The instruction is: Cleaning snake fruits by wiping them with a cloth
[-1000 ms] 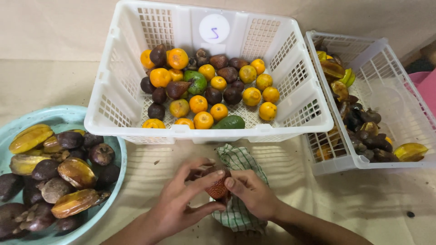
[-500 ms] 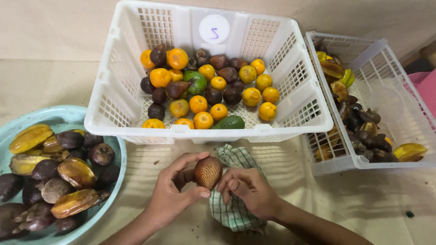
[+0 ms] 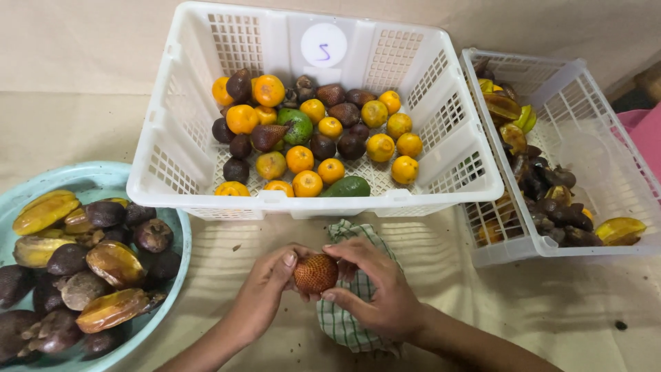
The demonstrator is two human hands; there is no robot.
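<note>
A scaly reddish-brown fruit (image 3: 316, 273) is held between both hands, low in the middle of the view. My left hand (image 3: 265, 293) grips its left side with thumb and fingers. My right hand (image 3: 375, 286) wraps its right side and also rests on a green-and-white checked cloth (image 3: 341, 324) that lies under it on the beige sheet. Just beyond the hands stands a white slotted basket (image 3: 441, 131) with several small oranges, dark brown fruits, a green round fruit and an avocado.
A light blue basin (image 3: 89, 180) at the left holds several dark scaly fruits and yellow-brown star fruits. A second white basket (image 3: 599, 158) at the right holds dark fruits and yellow star fruits. A pink object shows at the right edge.
The fruit has been turned in the hands and now shows its scaly reddish-brown side. Both hands stay at the same spot over the cloth.
</note>
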